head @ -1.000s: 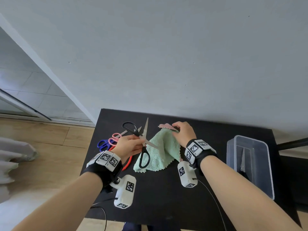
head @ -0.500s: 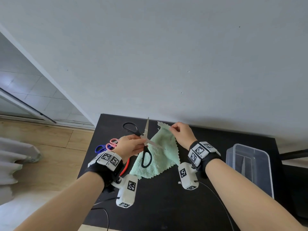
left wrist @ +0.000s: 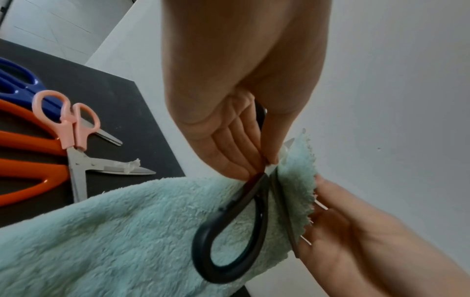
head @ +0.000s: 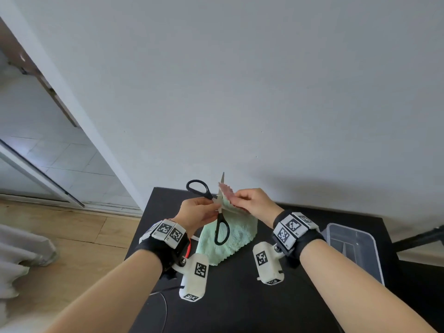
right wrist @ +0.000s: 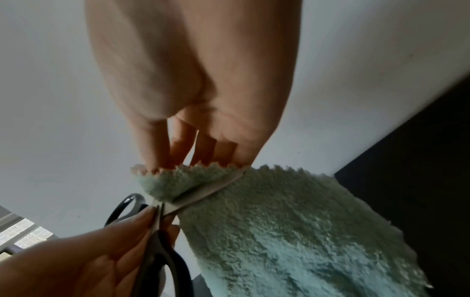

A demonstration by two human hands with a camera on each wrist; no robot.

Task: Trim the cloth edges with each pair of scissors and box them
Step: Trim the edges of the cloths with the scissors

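Since the earlier frames the cloth [head: 230,233] has been lifted at 12 o'clock off the bench [head: 240,306], its edge now between the open blades. The left hand [head: 198,213] pinches the scissors [head: 217,212] at the pivot; the right hand [head: 254,203] pinches the edge beside the blade, so closing could nick its fingers [right wrist: 178,148].

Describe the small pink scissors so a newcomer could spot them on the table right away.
Start at the black table and go to its left side, beside the mint green cloth. There a pile of scissors lies flat; the pink-handled scissors lie on top, across the orange-handled scissors and the blue-handled scissors. They are the smallest pair, with pale pink loops and open blades.
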